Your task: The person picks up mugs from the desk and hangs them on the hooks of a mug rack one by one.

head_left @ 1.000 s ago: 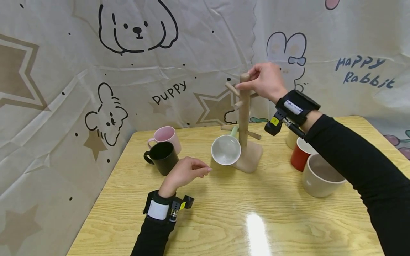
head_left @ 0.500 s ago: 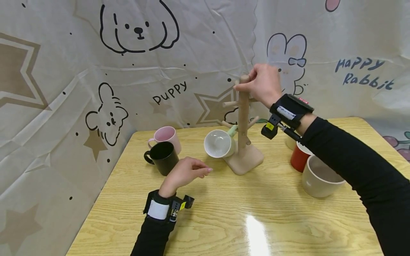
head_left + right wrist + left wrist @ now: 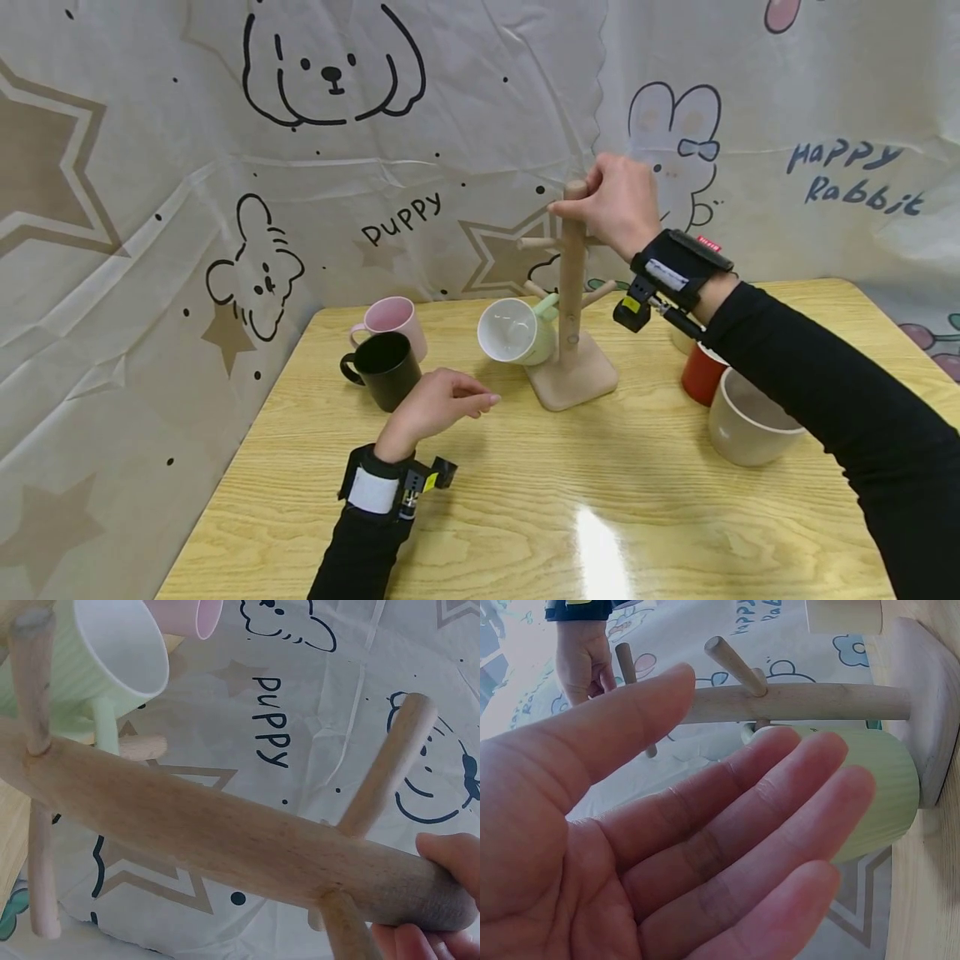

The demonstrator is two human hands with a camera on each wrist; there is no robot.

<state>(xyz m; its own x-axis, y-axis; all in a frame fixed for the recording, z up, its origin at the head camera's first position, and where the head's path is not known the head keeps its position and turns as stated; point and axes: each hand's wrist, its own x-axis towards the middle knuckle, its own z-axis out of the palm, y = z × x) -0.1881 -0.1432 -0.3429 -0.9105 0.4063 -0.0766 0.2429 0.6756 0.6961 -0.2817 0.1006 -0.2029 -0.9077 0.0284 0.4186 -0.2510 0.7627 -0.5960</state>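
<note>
My right hand [image 3: 621,200] pinches the top of a wooden mug tree [image 3: 572,275] between thumb and fingers. In the right wrist view the post [image 3: 195,817] runs across, its end held between the thumb and fingers. A light green mug [image 3: 517,331], white inside, hangs by its handle from a low peg on the left, its mouth facing left and toward me. My left hand [image 3: 438,406] hovers over the table beside a black mug [image 3: 382,367], fingers relaxed and holding nothing. In the left wrist view the green mug [image 3: 885,795] shows behind those fingers.
A pink mug [image 3: 393,321] stands behind the black one at the left. To the right are a red mug [image 3: 702,375] and a large beige mug [image 3: 750,421], with another pale cup partly hidden by my right arm. A printed cloth [image 3: 480,117] hangs behind the table.
My right hand has turned the mug tree about its post, so its pegs and base have rotated and the green mug has swung left and back. The left hand has stayed still.
</note>
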